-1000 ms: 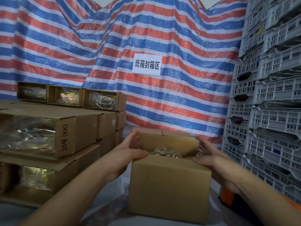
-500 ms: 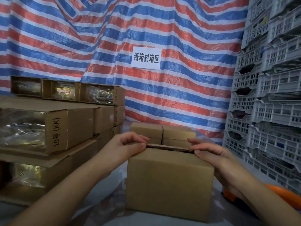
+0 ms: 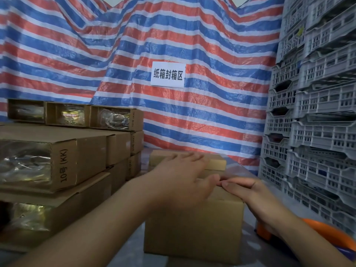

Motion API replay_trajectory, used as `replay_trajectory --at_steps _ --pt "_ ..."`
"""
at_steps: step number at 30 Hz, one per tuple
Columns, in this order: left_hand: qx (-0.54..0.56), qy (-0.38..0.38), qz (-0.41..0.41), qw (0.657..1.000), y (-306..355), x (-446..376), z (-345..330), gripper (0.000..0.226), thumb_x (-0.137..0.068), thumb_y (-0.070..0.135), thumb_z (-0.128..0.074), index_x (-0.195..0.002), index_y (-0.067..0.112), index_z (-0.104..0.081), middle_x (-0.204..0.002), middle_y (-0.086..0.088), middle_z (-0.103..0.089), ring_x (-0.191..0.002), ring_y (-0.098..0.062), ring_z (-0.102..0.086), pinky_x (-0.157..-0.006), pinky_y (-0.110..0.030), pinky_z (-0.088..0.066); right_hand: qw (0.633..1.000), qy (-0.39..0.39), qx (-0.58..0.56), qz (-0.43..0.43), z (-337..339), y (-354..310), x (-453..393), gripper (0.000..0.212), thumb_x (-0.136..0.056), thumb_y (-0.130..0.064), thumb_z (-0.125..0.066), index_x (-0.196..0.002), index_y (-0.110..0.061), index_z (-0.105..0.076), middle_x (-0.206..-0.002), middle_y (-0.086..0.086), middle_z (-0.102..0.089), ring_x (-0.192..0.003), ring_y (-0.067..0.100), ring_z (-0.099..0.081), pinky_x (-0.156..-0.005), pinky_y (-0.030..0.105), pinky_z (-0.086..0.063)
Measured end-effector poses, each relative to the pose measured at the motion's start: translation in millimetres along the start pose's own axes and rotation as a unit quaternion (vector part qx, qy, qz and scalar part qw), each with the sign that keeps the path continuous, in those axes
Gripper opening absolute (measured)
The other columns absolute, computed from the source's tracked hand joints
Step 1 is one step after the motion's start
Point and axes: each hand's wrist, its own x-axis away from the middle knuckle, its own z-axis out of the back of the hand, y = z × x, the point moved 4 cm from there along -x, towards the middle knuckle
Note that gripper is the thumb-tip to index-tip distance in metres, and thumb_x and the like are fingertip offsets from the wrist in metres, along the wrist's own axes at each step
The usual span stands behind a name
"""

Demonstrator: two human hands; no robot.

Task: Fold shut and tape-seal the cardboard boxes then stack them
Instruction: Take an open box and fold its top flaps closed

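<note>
1. The left hand (image 3: 183, 176) lies flat, fingers spread, pressing the cardboard box (image 3: 194, 224) top beneath it.
2. The right hand (image 3: 256, 197) presses alongside, fingers straight.
3. The person should hold both flaps level, seam closed, before taping.

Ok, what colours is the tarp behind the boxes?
The tarp has red, blue and white stripes, seen in the head view.

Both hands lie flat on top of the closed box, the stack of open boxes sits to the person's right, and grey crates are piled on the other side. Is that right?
Not quite: the head view shows the stack of open boxes to the person's left, and the grey crates on the right. The rest holds: the left hand and right hand lie flat on the closed box.
</note>
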Motion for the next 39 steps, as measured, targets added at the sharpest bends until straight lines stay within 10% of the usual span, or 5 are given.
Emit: replay_trajectory --at_steps 8,15,21,32,39 --pt "0.008 -0.212 0.047 0.976 -2 -12 -30 0.096 -0.079 0.089 -0.021 -0.157 0.034 -0.007 -0.165 0.008 -0.007 -0.151 -0.019 -0.010 -0.120 -0.052 -0.009 0.999 -0.002 0.029 -0.014 -1 -3 3 0.023 -0.075 -0.035 -0.071 -0.091 -0.024 -0.083 -0.110 -0.010 -0.075 -0.105 0.009 -0.069 -0.096 0.031 -0.051" --pt "0.009 -0.190 0.035 0.981 3 -13 -26 0.090 -0.086 0.079 -0.037 -0.157 0.031 -0.009 -0.165 0.004 -0.011 -0.151 -0.019 -0.012 -0.120 -0.054 -0.008 0.909 -0.095 0.392 0.108 -17 -44 18 0.055 -0.089 -0.069 -0.027 -0.133 -0.048 -0.052 -0.127 -0.044 -0.039 -0.109 -0.040 -0.025 -0.089 -0.008 -0.022" --pt "0.003 -0.132 0.040 0.990 7 -5 -25 0.075 -0.091 0.067 -0.044 -0.152 0.027 -0.027 -0.157 0.001 -0.033 -0.142 -0.018 -0.034 -0.115 -0.040 -0.028 0.855 -0.139 0.489 0.099 -36 -37 25 0.053 -0.102 -0.056 -0.028 -0.151 -0.038 -0.036 -0.156 -0.022 -0.036 -0.140 -0.005 -0.030 -0.121 0.028 -0.023" --pt "-0.048 -0.091 0.048 0.993 4 16 -22 0.072 -0.093 0.072 -0.029 -0.153 0.034 -0.025 -0.158 0.007 -0.032 -0.140 -0.017 -0.037 -0.113 -0.044 -0.036 0.916 -0.063 0.395 0.025 -15 -49 18 0.041 -0.104 -0.042 -0.032 -0.116 -0.024 -0.067 -0.110 -0.007 -0.065 -0.100 0.002 -0.059 -0.081 0.016 -0.041" --pt "-0.044 -0.080 0.044 0.995 1 15 -25 0.073 -0.092 0.073 -0.027 -0.153 0.033 -0.026 -0.157 0.007 -0.035 -0.138 -0.017 -0.040 -0.113 -0.041 -0.036 0.705 0.006 0.701 -0.108 53 -30 52 0.046 -0.100 -0.054 -0.034 -0.094 -0.018 -0.062 -0.116 0.006 -0.067 -0.088 0.023 -0.055 -0.073 0.031 -0.037"
